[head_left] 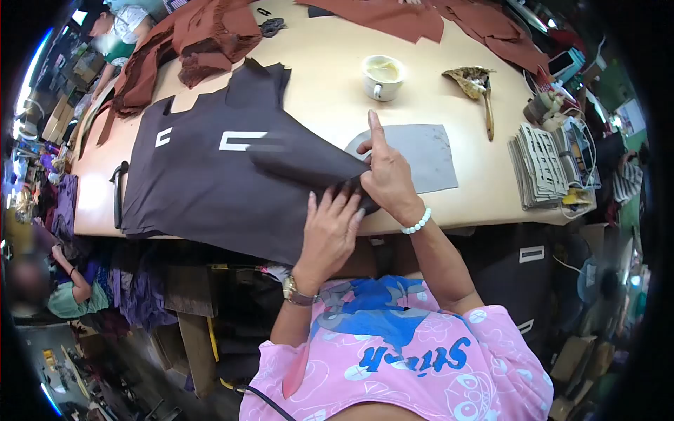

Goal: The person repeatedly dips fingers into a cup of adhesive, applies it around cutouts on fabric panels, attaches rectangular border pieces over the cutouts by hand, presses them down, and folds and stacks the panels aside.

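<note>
A stack of dark brown fabric pieces (203, 189) lies on the table, with white rectangular markings showing on top. Its right-hand part is lifted and folded over, and a section there is blurred by motion. My left hand (330, 228) rests flat on the fabric near the table's front edge, fingers spread. Just to the right, my right hand (390, 181) pinches the fabric's corner between thumb and curled fingers, index finger pointing up and away. Partly beneath the right hand lies a grey sheet (428, 158) with a rounded corner.
On the table (319, 77) stand a white cup (382, 77) of pale contents and a brush (489, 116) with a crusted piece. Stacked card-like templates (539, 168) sit at the right edge. Reddish-brown fabric (210, 35) lies at the back. Co-workers are at the left.
</note>
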The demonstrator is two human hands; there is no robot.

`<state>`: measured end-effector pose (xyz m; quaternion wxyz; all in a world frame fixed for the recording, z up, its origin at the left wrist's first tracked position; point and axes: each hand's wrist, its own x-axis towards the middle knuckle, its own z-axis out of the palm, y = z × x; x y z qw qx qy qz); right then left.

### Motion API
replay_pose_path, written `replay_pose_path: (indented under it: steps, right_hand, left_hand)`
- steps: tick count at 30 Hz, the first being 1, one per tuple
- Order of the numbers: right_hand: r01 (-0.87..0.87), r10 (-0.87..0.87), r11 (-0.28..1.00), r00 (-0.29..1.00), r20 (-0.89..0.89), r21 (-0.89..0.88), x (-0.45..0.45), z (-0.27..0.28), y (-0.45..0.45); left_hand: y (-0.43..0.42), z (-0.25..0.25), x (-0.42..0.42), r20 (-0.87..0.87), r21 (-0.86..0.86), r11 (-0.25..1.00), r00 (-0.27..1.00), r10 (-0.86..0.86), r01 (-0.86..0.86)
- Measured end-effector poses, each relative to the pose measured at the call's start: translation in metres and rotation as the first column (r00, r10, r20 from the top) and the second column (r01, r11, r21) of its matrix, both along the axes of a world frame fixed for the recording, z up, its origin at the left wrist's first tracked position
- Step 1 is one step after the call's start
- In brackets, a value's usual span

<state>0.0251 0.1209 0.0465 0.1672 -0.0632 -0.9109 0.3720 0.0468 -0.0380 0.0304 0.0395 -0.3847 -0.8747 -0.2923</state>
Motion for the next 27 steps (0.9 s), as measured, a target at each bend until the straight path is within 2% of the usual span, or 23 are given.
replay_pose_path:
  steps: [4,8,10,11,14,17,18,21,27]
  right_hand:
    - [0.219,-0.219,0.976,0.976,0.014,0.014,0.016,-0.009,0.035]
    - [0.365,-0.361,0.927,0.930,-0.067,0.080,0.036,-0.023,0.091]
    - [0.374,-0.376,0.925,0.926,0.020,0.066,0.049,-0.019,0.115]
    - [0.363,-0.367,0.930,0.927,0.081,0.063,0.054,-0.016,0.128]
    - [0.250,-0.256,0.966,0.961,-0.106,-0.065,0.066,-0.039,0.175]
    - [0.229,-0.226,0.973,0.958,-0.177,-0.002,0.069,-0.042,0.203]
    - [0.246,-0.246,0.969,0.966,-0.073,-0.018,0.070,-0.035,0.208]
    - [0.208,-0.202,0.971,0.977,-0.063,0.117,0.066,-0.028,0.224]
    - [0.178,-0.171,0.956,0.984,-0.047,0.235,0.064,-0.031,0.251]
  left_hand:
    - [0.043,-0.017,0.029,-0.037,-0.028,0.992,0.992,-0.122,0.121]
    - [0.085,-0.023,0.059,0.029,0.058,0.944,0.945,-0.326,0.324]
    - [0.093,-0.012,0.065,0.093,0.134,0.895,0.894,-0.439,0.425]
    - [0.095,-0.010,0.064,0.062,0.126,0.903,0.905,-0.420,0.410]
    - [0.086,-0.001,0.041,0.001,0.072,0.940,0.943,-0.334,0.333]
    - [0.067,-0.002,0.012,-0.033,-0.049,0.990,0.990,-0.134,0.133]
    - [0.061,-0.008,0.003,-0.075,-0.089,0.994,0.995,-0.072,0.065]
    - [0.047,-0.012,-0.019,-0.106,-0.182,0.981,0.993,0.046,-0.065]
    - [0.044,-0.019,-0.032,-0.075,-0.235,0.966,0.993,0.091,-0.106]
